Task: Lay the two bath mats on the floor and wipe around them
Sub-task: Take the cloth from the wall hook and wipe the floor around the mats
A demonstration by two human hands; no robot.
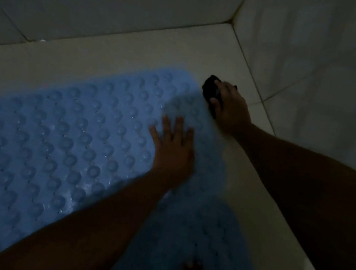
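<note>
A light blue bath mat (59,133) covered in round bumps lies flat on the pale floor (125,48), filling the left and middle of the view. My left hand (174,148) rests flat on the mat near its right end, fingers spread. My right hand (229,107) presses a dark cloth (211,87) onto the floor just beyond the mat's far right corner. The lighting is dim. I cannot make out a separate second mat; the blue area near my body at the bottom is blurred.
Tiled walls (99,2) meet in a corner (232,23) at the upper right, close to my right hand. A strip of bare floor runs between the mat and the back wall, and another along the right wall.
</note>
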